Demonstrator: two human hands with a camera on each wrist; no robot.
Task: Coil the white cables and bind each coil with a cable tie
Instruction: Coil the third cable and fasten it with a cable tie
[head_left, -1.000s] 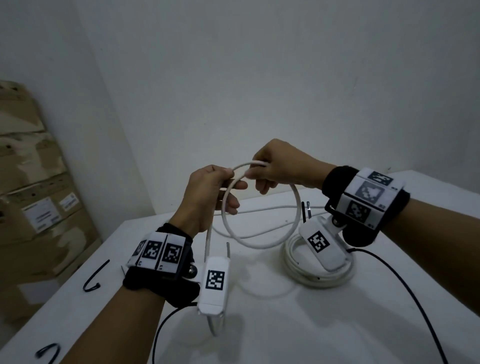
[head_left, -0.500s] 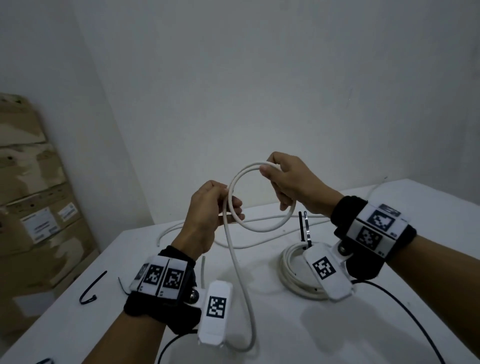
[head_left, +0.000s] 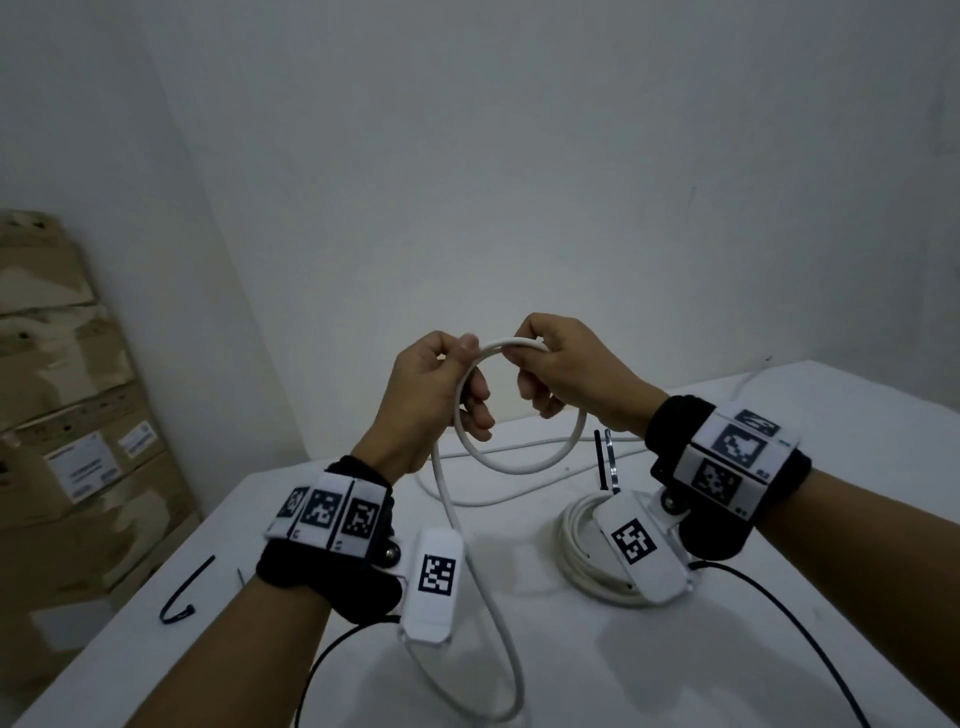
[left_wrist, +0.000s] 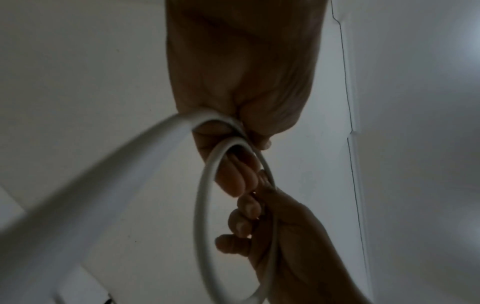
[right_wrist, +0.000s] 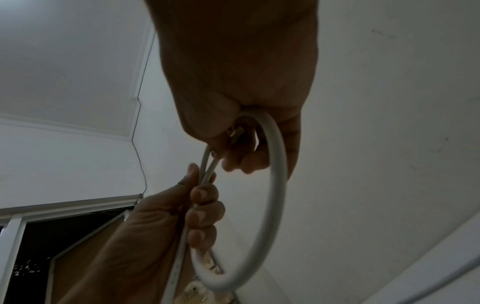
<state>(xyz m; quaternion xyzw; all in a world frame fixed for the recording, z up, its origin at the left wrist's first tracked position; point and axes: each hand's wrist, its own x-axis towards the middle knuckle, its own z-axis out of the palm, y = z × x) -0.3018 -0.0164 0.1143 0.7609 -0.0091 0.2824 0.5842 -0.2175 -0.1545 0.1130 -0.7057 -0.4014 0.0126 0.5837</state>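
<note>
I hold a white cable (head_left: 519, 462) in the air above the white table (head_left: 779, 649), bent into a small loop. My left hand (head_left: 447, 384) grips the loop's left side, fingers curled round two strands (right_wrist: 205, 170). My right hand (head_left: 550, 364) grips the loop's top (left_wrist: 270, 181), close beside the left hand. A long tail of the cable (head_left: 498, 613) hangs from the left hand down to the table. A finished white coil (head_left: 576, 551) lies on the table under my right wrist, with black cable ties (head_left: 602, 457) standing up behind it.
A loose black cable tie (head_left: 182, 592) lies near the table's left edge. More white cable (head_left: 519, 447) trails across the back of the table. Cardboard boxes (head_left: 67, 415) are stacked at the left against the wall. Black wires (head_left: 810, 654) run from my wrist cameras.
My right hand has moved left, bringing the loop's top close to my left hand. Both hands are slightly higher, and the hanging tail has swung a little.
</note>
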